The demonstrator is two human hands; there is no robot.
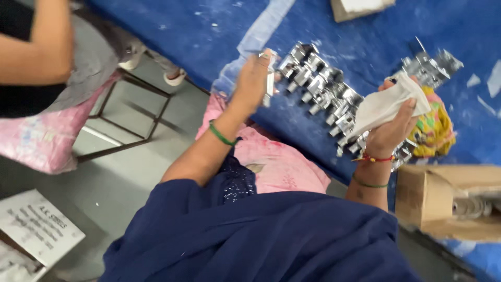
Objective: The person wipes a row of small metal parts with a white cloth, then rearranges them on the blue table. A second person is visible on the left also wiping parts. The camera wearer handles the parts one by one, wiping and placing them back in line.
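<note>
**Left hand grips one chrome fitting; right hand grips white cloth above the row of fittings**

Head view, camera tilted, looking down over a dark blue garment.

Left hand [254, 78]: upper centre of frame, fingers curled tight round a small shiny chrome-plated metal fitting [270, 78]. The fitting's long axis runs nearly top to bottom in the frame, leaning slightly; one end shows above the fingertips, the other below the hand. Motion blur hides finer detail, so I cannot tell which end is which. Green bangle [222, 136] on this wrist.

Right hand [391, 128]: right of centre, fingers closed on a crumpled white cloth [383, 104], which bunches above and left of the palm. Red thread and a second green band on this wrist.

Between and behind the two hands: a row of like chrome fittings [326, 89] lying side by side, the row running diagonally from upper centre down towards the right hand. The held fitting sits just left of the row's upper end; contact cannot be judged. More chrome parts [433, 65] lie at upper right.

Surface: blue cloth-covered table [365, 31], flecked with white. A multicoloured floral rag [436, 130] lies just right of the right hand. An open brown cardboard box [443, 201] sits at lower right.

Room: grey floor at left, a metal-framed stool [130, 115], another person's bare arm [36, 47] at upper left, printed white sheets [36, 224] at lower left.
</note>
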